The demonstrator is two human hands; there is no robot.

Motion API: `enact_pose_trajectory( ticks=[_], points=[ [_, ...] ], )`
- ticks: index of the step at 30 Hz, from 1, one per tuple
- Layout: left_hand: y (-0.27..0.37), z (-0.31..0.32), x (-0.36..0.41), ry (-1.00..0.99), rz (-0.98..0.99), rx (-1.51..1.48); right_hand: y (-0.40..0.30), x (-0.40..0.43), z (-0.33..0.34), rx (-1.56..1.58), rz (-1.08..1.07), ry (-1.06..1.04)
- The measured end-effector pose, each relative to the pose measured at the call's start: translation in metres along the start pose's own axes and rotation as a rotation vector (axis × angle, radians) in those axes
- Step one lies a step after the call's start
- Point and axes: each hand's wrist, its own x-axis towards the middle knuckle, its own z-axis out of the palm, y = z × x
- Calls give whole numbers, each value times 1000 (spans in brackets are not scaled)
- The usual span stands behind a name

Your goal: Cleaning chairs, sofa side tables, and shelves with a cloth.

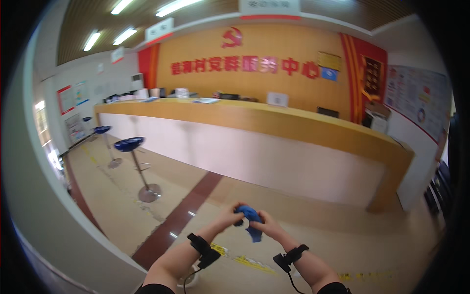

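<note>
My left hand [234, 215] and my right hand [268, 223] are raised in front of me, both closed on a crumpled blue cloth [250, 213]. The cloth arches between my fingers, and a loose end hangs down beside the right fingertips. A darker part of it shows under the left fingers. Around my left forearm a black strap [203, 251] holds a small device with a cable. A similar black strap [290, 257] with a device and cable sits on my right forearm.
A long wood-topped service counter [253, 112] with a white front spans the room, papers and equipment on top. Blue bar stools [129, 144] stand along it at left. A pale wall or column [55, 205] is close on my left. Worn yellow tape [253, 264] marks the floor; a pot-like container [189, 277] is low.
</note>
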Motion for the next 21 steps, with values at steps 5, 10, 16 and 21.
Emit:
enact_pose_trajectory(
  ticks=[5,10,16,21],
  points=[
    [-23,76,96,358,165,276,-26,-65,-97,315,10,223],
    [56,210,124,-447,-281,-280,-13,-136,-194,247,-92,467],
    [79,303,166,-584,-132,-655,-17,-199,-233,175,42,671],
    [101,362,192,-533,11,-596,-1,-234,-267,499,-152,887]
  ],
)
